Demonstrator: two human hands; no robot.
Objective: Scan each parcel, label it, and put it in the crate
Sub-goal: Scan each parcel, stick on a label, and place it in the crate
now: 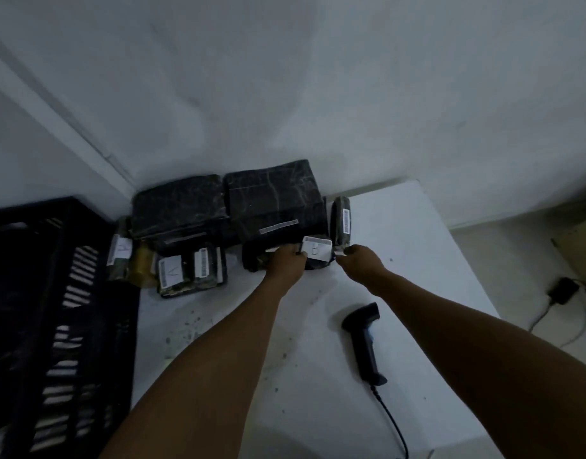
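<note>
Head view, only one available.

Risks:
- White paper label marked "B" [316, 249] sits on the small dark plastic-wrapped parcel [285, 261] with its near edge apparently not flat. If it gets pressed down crooked it likely creases or covers the printed barcode strip along its top edge, and a rescan fails.
- Left hand [286, 260] rests on the parcel at the label's 9 o'clock edge, fingers curled at that edge. Whether it pinches the label or just pins the parcel, cannot tell.
- Right hand [359, 258] is at the label's 3 o'clock, fingertips closed on a small white scrap, probably backing paper or a tab. If that scrap sticks to the fingers, a pull could lift the label or drag the parcel.
- Upright narrow dark parcel [340, 223] stands just beside the right hand at 12 o'clock; a wrist bump probably tips it.
- Black handheld barcode scanner [364, 342] lies on the white table [434, 260] at 6 o'clock of the hands, with its cable running off the near edge. A snag would pull it off.

Parcel: small, dark, glossy wrap, crinkled, so label adhesion may be poor on the wrinkles. It lies in front of two large black wrapped parcels [228, 200] stacked against the wall. Black slatted plastic crate [53, 293] is at 9 o'clock, well apart; the parcel is not yet in it. Small parcel labelled "A" [172, 271] sits between the two.
</note>
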